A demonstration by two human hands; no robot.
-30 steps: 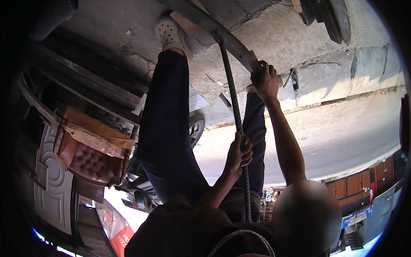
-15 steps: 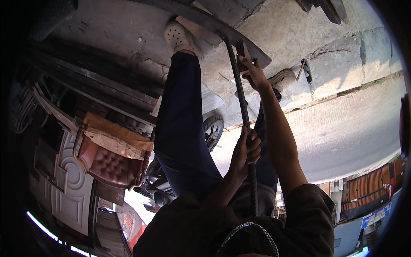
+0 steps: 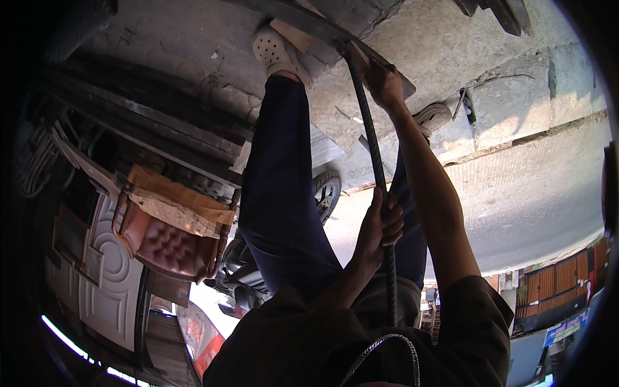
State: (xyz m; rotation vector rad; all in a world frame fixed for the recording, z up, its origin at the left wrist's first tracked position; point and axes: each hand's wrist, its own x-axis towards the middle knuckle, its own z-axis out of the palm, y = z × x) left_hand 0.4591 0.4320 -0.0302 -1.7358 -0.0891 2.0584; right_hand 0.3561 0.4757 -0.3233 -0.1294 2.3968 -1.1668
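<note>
A long dark ribbed steel bar [image 3: 369, 122] runs up from near my body to a long dark plank [image 3: 309, 22], where its far end meets the plank's edge. My left hand [image 3: 382, 226] is wrapped round the bar's lower part, thumb lying along it. Farther off, my right hand [image 3: 385, 85] is at the plank beside the bar's tip, fingers bent over the edge. A narrow strip of wood [image 3: 359, 57] shows between that hand and the bar. What the right fingertips grip is mostly hidden.
My feet in pale clogs [image 3: 274, 53] stand on either side of the bar on cracked concrete. Dark beams [image 3: 148, 109] lie to the left, beyond a brown tufted chair [image 3: 171, 248]. A motorbike wheel [image 3: 327, 193] shows behind my leg. More dark timber [image 3: 500, 14] lies far right.
My right hand has moved from holding a small dark reddish piece beside the bar to the plank's edge. The left hand keeps its grip on the bar.
</note>
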